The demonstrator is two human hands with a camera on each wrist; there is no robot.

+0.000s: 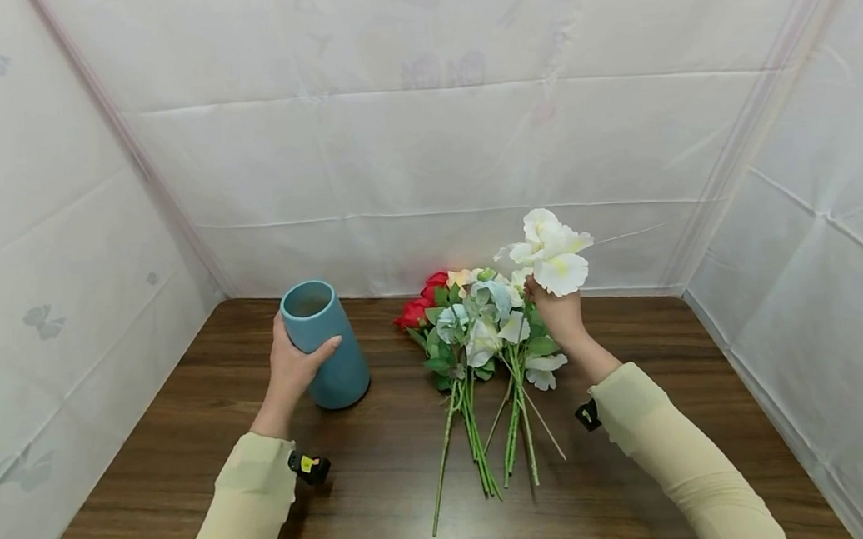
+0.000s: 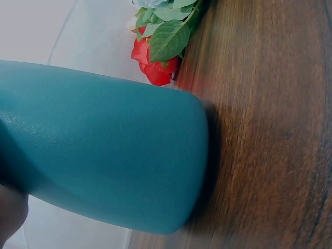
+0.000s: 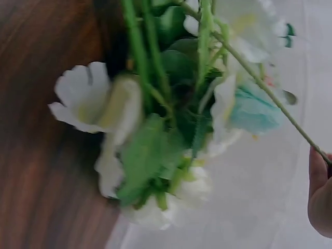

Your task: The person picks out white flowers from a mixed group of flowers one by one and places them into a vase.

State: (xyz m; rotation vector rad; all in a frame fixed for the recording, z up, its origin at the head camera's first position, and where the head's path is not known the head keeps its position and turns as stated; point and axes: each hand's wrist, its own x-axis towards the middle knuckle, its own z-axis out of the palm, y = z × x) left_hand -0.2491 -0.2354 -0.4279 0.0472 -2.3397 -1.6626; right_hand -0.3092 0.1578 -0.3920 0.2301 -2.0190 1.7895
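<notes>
My left hand (image 1: 291, 364) grips a blue-teal vase (image 1: 339, 374) near its upper part, thumb across the front; its round mouth faces up. In the left wrist view, the vase (image 2: 119, 150) fills much of the picture, its base close over the wood. My right hand (image 1: 564, 317) pinches the stem of a white flower (image 1: 550, 249) just below the bloom, raised above the other flowers. That thin stem (image 3: 280, 105) runs into the fingers in the right wrist view, crossing in front of the bunch.
A pile of artificial flowers lies mid-table: red blooms (image 1: 414, 312), pale blue blooms (image 1: 499, 296) and white blooms (image 1: 484, 343), with green stems (image 1: 477, 442) pointing toward me. The brown wooden table (image 1: 387, 498) is bordered by pale cloth walls (image 1: 423, 153) behind and at both sides.
</notes>
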